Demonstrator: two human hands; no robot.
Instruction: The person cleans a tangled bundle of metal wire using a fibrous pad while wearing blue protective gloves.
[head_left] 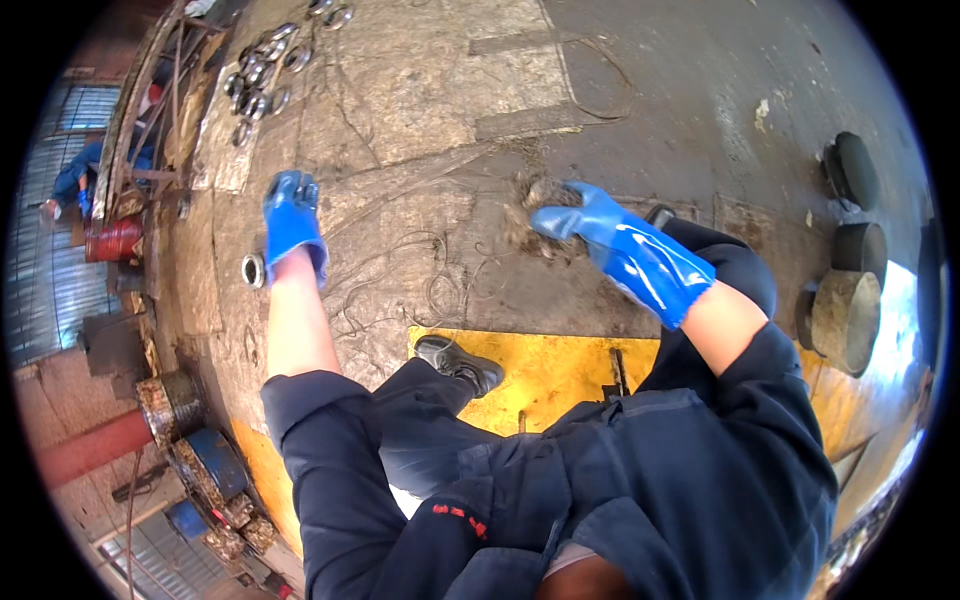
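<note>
Blue-gloved left hand [291, 213], curled | right hand [582, 215] touching fibrous clump [541, 192] — both grips unclear | red jacket mark [458, 514] — illegible

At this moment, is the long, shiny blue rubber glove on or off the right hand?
On: the glove covers the right hand, and its cuff ends on the bare forearm.

Red container [115, 240] at left, thick red pipe [95, 448] below, yellow floor patch [565, 370]
</note>
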